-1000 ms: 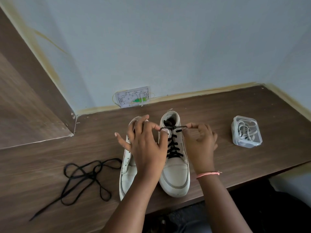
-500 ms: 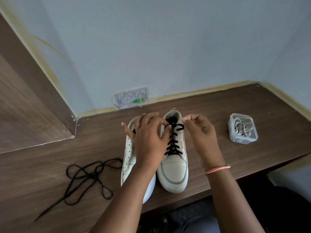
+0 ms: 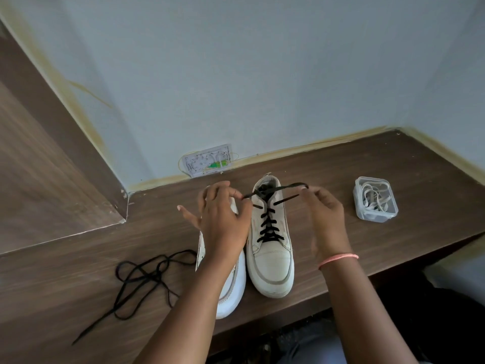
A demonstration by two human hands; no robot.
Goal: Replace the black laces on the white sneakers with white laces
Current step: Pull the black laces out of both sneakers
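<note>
Center frame, the black lace [image 3: 267,222] on the right sneaker [image 3: 271,245] is pinched by both the left hand [image 3: 223,219] and right hand [image 3: 324,208]. If it's yanked sideways, the sneaker could get dragged or tipped.

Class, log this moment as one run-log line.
left hand: pinches black lace | right hand: pinches same lace | right sneaker: still laced | loose lace: on table
</note>
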